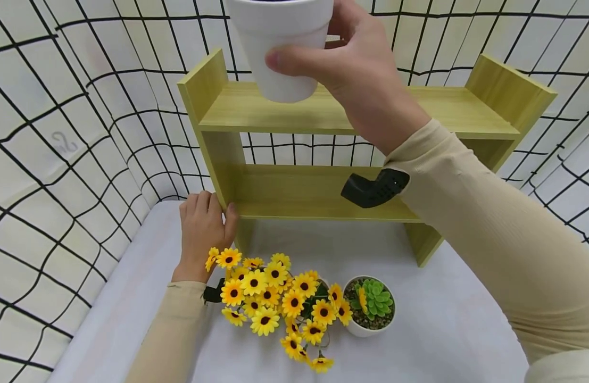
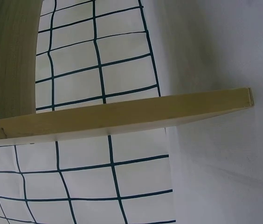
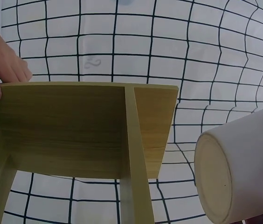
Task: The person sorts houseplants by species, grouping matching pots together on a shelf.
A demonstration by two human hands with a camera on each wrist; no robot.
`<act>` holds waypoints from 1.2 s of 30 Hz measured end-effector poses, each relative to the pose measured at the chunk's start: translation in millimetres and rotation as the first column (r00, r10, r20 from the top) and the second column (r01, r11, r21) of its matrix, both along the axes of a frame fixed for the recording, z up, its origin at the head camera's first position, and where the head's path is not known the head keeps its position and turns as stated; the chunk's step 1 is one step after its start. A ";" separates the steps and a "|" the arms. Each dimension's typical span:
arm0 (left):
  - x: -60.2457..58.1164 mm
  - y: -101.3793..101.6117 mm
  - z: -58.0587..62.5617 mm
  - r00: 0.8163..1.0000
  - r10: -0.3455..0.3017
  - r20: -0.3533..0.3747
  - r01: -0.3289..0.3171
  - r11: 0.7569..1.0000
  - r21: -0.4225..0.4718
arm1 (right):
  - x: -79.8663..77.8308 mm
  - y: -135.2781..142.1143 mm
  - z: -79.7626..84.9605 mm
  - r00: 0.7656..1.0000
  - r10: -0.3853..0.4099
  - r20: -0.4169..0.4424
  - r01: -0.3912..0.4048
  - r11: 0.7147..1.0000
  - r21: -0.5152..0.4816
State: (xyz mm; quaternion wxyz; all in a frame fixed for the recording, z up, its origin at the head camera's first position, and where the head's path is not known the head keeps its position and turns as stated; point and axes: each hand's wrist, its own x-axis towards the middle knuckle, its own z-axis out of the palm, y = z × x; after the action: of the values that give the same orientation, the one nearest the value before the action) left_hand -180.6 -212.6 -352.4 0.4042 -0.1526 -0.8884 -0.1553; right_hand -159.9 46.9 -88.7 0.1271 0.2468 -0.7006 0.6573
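My right hand (image 1: 356, 69) grips a white flower pot (image 1: 287, 53), thumb across its front, raised over the left part of the top board of a wooden shelf (image 1: 294, 114). In the right wrist view the pot (image 3: 243, 168) is tilted and shows its round base; the top of the pot is cut off in the head view. My left hand (image 1: 203, 234) holds the left side panel of the shelf near the lower board, with the thumb on the panel's front edge. That panel (image 2: 122, 116) crosses the left wrist view, where the hand itself is not seen.
Yellow artificial sunflowers (image 1: 275, 298) stand on the white tabletop (image 1: 419, 340) in front of the shelf. A small white pot holding a green succulent (image 1: 375, 298) is just right of them. Black wire grid (image 1: 131, 106) closes in the back and sides.
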 end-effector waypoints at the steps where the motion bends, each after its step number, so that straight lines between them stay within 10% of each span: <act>1: -0.1 -0.1 -0.1 1.000 -0.001 -0.004 0.001 1.000 0.000 | -2.2 -1.3 0.6 1.000 -0.005 0.011 0.005 1.000 0.004; 36: -1.7 -0.1 -1.4 0.998 0.001 -0.060 -0.002 1.000 -0.013 | -54.9 -25.4 -10.9 0.959 -0.056 0.277 0.022 0.992 0.123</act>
State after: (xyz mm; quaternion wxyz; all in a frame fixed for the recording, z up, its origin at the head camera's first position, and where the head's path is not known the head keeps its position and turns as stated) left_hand -182.3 -212.7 -353.7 0.4300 -0.1591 -0.8769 -0.1444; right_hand -214.8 21.6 -99.7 0.0249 0.1446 -0.7540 0.6403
